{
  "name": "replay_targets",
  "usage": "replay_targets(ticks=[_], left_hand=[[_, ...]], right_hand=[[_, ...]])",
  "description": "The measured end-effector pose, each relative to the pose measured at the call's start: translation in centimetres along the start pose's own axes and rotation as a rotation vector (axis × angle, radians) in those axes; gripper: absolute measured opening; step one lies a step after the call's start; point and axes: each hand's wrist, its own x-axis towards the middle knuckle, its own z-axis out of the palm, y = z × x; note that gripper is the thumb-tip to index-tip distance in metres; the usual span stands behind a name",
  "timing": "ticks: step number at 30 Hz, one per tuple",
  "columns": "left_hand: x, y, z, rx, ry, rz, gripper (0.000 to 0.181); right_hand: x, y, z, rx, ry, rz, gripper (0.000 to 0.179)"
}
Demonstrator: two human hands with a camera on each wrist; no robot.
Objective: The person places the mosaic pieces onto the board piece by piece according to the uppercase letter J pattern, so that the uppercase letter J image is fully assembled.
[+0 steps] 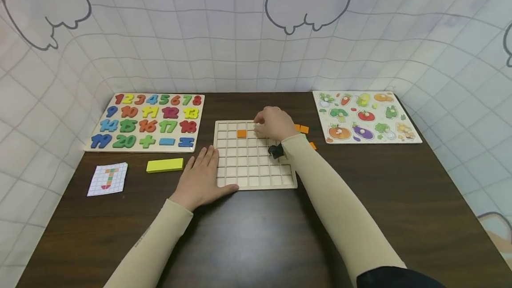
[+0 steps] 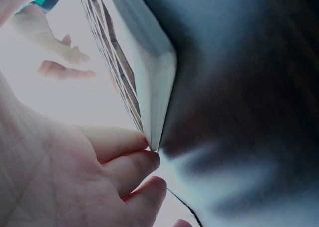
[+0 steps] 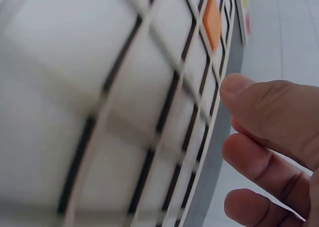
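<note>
A pale wooden grid board (image 1: 242,174) lies mid-table, with one orange square tile (image 1: 242,134) in a cell of its second row from the far edge. My left hand (image 1: 202,179) rests at the board's near left corner, fingers extended along the left side and thumb on the near edge. In the left wrist view its fingertips (image 2: 144,160) meet the board's corner. My right hand (image 1: 276,123) is over the far right part of the board, fingers bent. The right wrist view shows its thumb and fingers (image 3: 249,155) by the board's edge; I cannot tell whether a tile is between them.
Loose orange tiles (image 1: 304,129) lie right of the board, partly hidden by my right arm. A number puzzle (image 1: 146,121) stands back left, a vegetable puzzle (image 1: 366,117) back right. A yellow-green block (image 1: 165,165) and a pattern card (image 1: 107,179) lie on the left.
</note>
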Motion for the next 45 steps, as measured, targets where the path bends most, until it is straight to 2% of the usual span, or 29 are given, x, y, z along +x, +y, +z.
replay_targets(ticks=[9, 14, 19, 33, 39, 45], left_hand=[[-0.2, -0.1, -0.2, -0.018, 0.013, 0.015, 0.12], [-0.1, 0.0, -0.2, -0.022, 0.007, 0.016, 0.12], [-0.1, -0.1, -0.1, -0.017, 0.013, 0.019, 0.121], [0.0, -0.1, -0.1, -0.018, 0.005, 0.018, 0.123], [0.0, -0.1, -0.1, -0.022, 0.006, 0.017, 0.122], [-0.1, 0.0, -0.2, -0.024, 0.0, 0.015, 0.122]], right_hand=[[-1.9, 5.3, -2.2, -0.033, 0.068, 0.066, 0.027], [-3.2, 8.6, -3.0, -0.053, 0.054, 0.113, 0.031], [-3.8, 10.5, -3.3, -0.067, 0.021, 0.157, 0.034], [-5.0, 11.7, -4.2, -0.089, -0.014, 0.135, 0.034], [-5.0, 11.7, -4.0, -0.089, 0.018, 0.142, 0.028], [-4.6, 10.8, -3.6, -0.084, 0.051, 0.124, 0.028]])
